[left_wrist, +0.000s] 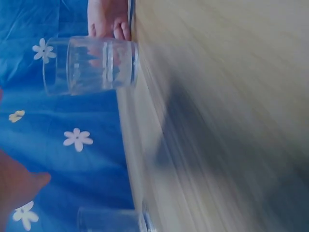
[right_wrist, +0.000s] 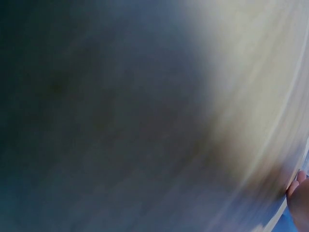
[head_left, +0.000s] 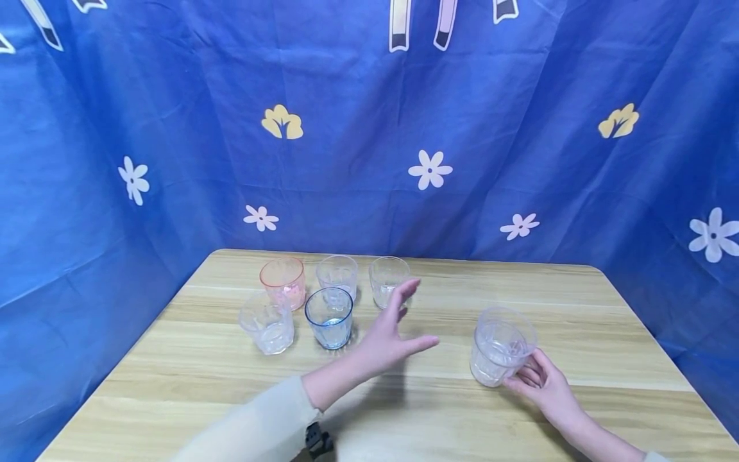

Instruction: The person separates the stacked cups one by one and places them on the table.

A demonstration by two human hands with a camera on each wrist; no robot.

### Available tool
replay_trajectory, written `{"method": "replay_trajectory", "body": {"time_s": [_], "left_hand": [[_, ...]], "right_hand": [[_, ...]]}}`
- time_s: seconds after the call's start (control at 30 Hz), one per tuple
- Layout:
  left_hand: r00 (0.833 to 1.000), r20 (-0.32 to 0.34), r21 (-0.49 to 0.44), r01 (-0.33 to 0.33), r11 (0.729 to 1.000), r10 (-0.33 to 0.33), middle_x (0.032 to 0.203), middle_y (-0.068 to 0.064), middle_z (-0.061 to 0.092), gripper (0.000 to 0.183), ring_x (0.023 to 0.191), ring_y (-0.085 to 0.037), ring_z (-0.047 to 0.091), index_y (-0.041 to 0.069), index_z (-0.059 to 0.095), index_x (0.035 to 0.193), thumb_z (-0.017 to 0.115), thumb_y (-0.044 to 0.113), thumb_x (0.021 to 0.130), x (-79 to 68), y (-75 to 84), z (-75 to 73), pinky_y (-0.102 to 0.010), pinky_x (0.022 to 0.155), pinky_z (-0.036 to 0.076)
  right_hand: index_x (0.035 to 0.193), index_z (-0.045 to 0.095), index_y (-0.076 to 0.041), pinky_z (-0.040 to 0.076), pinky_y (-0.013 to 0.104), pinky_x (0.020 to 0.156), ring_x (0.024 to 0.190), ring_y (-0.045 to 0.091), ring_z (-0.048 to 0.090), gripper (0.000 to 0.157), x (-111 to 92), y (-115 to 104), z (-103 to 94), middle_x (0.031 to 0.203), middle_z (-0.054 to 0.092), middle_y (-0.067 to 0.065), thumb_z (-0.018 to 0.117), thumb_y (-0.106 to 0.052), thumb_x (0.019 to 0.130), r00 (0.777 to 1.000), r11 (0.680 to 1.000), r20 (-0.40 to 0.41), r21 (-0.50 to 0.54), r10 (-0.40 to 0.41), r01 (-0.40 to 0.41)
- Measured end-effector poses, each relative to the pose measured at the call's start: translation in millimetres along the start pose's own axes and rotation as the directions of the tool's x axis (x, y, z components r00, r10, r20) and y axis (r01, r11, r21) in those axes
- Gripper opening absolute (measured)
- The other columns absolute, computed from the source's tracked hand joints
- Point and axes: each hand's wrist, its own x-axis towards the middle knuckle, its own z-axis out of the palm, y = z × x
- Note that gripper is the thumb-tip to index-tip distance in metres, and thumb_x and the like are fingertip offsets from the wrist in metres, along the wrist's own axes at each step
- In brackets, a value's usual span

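On the right of the table, two clear glasses [head_left: 495, 369] stand nested one inside the other. My right hand [head_left: 548, 391] grips them low on their right side, thumb in front and fingers behind. The same nested glasses [left_wrist: 91, 65] appear sideways in the left wrist view. My left hand [head_left: 383, 343] hovers over the middle of the table, thumb and fingers spread apart, with nothing in it. Nearest to it are a clear glass [head_left: 383, 292] behind the fingertips and a blue-tinted glass [head_left: 330, 330] to its left. The right wrist view shows mostly dark, blurred tabletop.
Further left on the wooden table [head_left: 439, 423] are a pink glass [head_left: 291, 289], a clear glass [head_left: 271, 333] in front of it and another clear glass [head_left: 337, 273] behind the blue one. A blue patterned cloth [head_left: 346, 192] hangs behind the table and at both sides.
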Motion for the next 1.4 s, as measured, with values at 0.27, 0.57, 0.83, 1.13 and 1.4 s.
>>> {"method": "replay_trajectory", "body": {"time_s": [0.27, 0.57, 0.83, 1.13, 1.4], "left_hand": [[0.991, 0.132, -0.066, 0.01, 0.998, -0.001, 0.154, -0.004, 0.032, 0.089, 0.14, -0.016, 0.029, 0.013, 0.025, 0.149, 0.081, 0.015, 0.08, 19.8, -6.6, 34.7, -0.041, 0.112, 0.03], [0.98, 0.2, -0.058, 0.002, 0.998, 0.01, 0.152, -0.003, 0.035, 0.092, 0.138, -0.015, 0.032, 0.013, 0.025, 0.149, 0.083, 0.015, 0.077, 33.9, -19.4, 61.4, -0.036, 0.111, 0.031], [0.969, 0.245, -0.057, -0.023, 0.998, 0.037, 0.146, 0.001, 0.045, 0.089, 0.135, -0.012, 0.037, 0.014, 0.03, 0.148, 0.083, 0.015, 0.077, 41.9, -23.2, 76.6, -0.043, 0.11, 0.032], [0.964, 0.26, -0.075, -0.033, 0.997, 0.052, 0.143, 0.003, 0.048, 0.087, 0.134, -0.01, 0.037, 0.012, 0.032, 0.147, 0.083, 0.012, 0.076, 45.9, -25.3, 84.2, -0.041, 0.112, 0.03], [0.96, 0.273, -0.117, -0.026, 0.993, 0.058, 0.145, -0.001, 0.046, 0.089, 0.134, -0.009, 0.038, 0.013, 0.032, 0.147, 0.084, 0.007, 0.075, 46.7, -25.9, 87.6, -0.039, 0.112, 0.03]], "right_hand": [[0.133, 0.035, 0.017, 0.053, 0.017, 0.08, 0.099, 0.001, 0.061, 0.065, 0, -1, 1.4, 0.11, 0.063, -0.019, 0.067, 0.017, 0.077, 1.0, 1.0, -0.005, -0.009, 0.013, -0.013], [0.137, 0.029, 0.02, 0.049, 0.014, 0.084, 0.101, -0.001, 0.06, 0.07, 2, -5, 1.4, 0.112, 0.061, -0.023, 0.067, 0.016, 0.079, 0.999, 0.999, -0.001, -0.038, 0.037, -0.037], [0.136, 0.028, 0.02, 0.051, 0.016, 0.082, 0.1, 0.0, 0.06, 0.068, 2, -3, 0.0, 0.112, 0.062, -0.021, 0.066, 0.018, 0.079, 1.0, 1.0, 0.01, -0.006, 0.022, -0.022], [0.135, 0.026, 0.022, 0.051, 0.015, 0.081, 0.1, -0.001, 0.06, 0.07, 2, -3, -0.8, 0.111, 0.062, -0.022, 0.066, 0.018, 0.078, 1.0, 1.0, 0.003, -0.017, 0.023, -0.023], [0.135, 0.037, 0.009, 0.052, 0.017, 0.081, 0.1, 0.0, 0.061, 0.063, -1, -1, -0.9, 0.111, 0.064, -0.018, 0.065, 0.018, 0.079, 1.0, 1.0, 0.008, -0.001, 0.023, -0.023]]}}
